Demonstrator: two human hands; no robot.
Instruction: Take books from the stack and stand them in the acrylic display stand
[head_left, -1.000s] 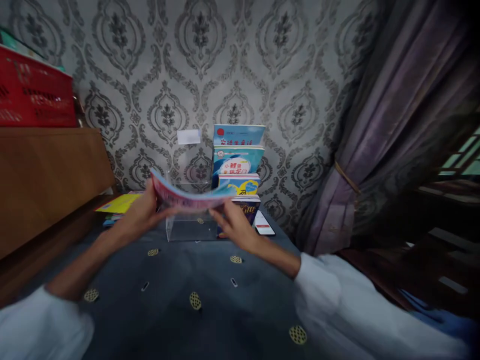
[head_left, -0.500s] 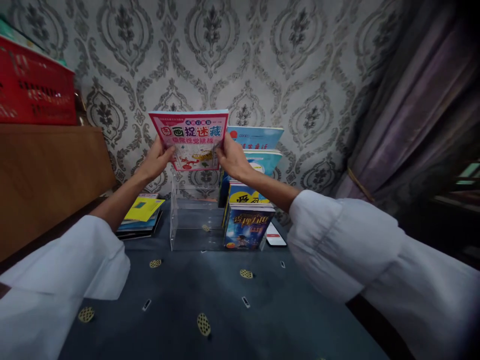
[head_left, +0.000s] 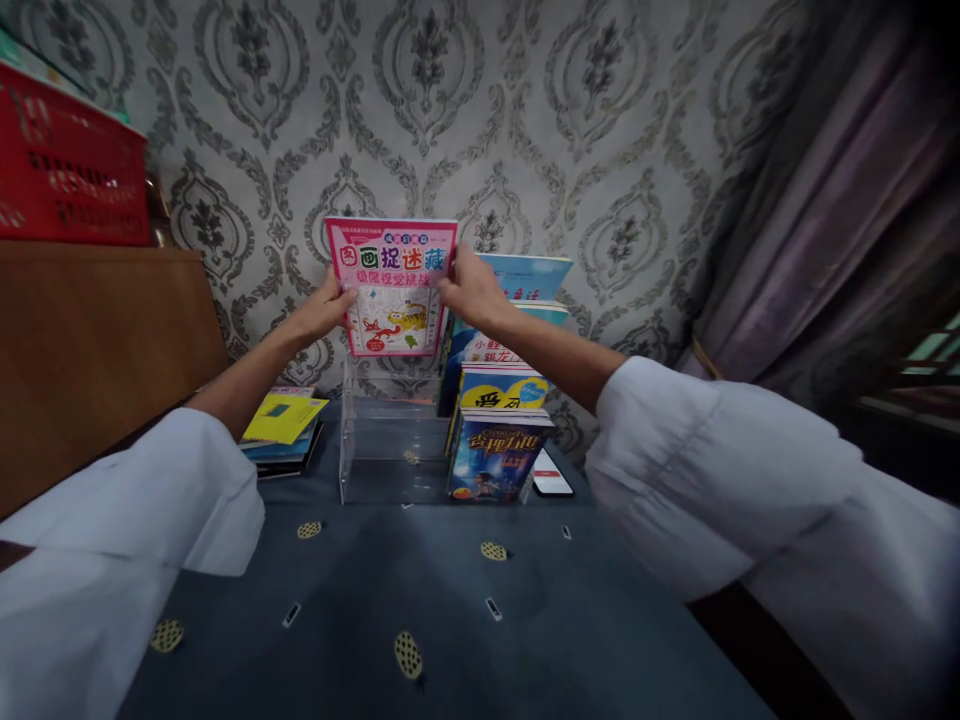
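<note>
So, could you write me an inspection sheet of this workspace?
Surface: dark table with yellowish printed motifs.
Things in hand: pink book, held up over the left part of the clear stand; contact unclear. More books occupy the stand's right part.
Clutter: flat pile left of the stand; phone on the right.
Grip: left hand and right hand hold opposite edges of the pink book.
Cables: nothing seen.
Surroundings: patterned wall, tied curtain, red basket on brown furniture.
</note>
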